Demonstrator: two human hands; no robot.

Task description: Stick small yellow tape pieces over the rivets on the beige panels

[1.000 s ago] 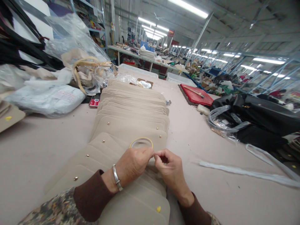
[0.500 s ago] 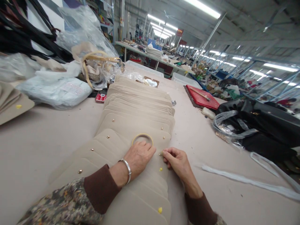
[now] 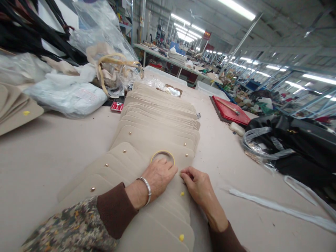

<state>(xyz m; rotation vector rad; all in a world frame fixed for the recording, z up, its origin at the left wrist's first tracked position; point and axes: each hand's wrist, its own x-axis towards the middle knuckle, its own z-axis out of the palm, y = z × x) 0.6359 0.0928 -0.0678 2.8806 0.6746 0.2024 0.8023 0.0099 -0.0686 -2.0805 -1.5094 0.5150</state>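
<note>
Overlapping beige panels lie fanned in a long stack, several with small gold studs near their corners. My left hand, with a silver bangle at the wrist, rests on the panels with curled fingers against a yellow-edged tape roll. What its fingertips grip is hidden. My right hand is pinched at the right edge of a panel; anything between its fingertips is too small to make out. Below it, yellow bits sit on the lower panels.
At the left are a plastic-wrapped packet and more beige panels. A red slab with a hammer, a black bag and white strips are at the right.
The view has shifted slightly. My right fingers have closed over the spot where a stud was visible at the panel's right edge. My left hand stays by the tape roll.
</note>
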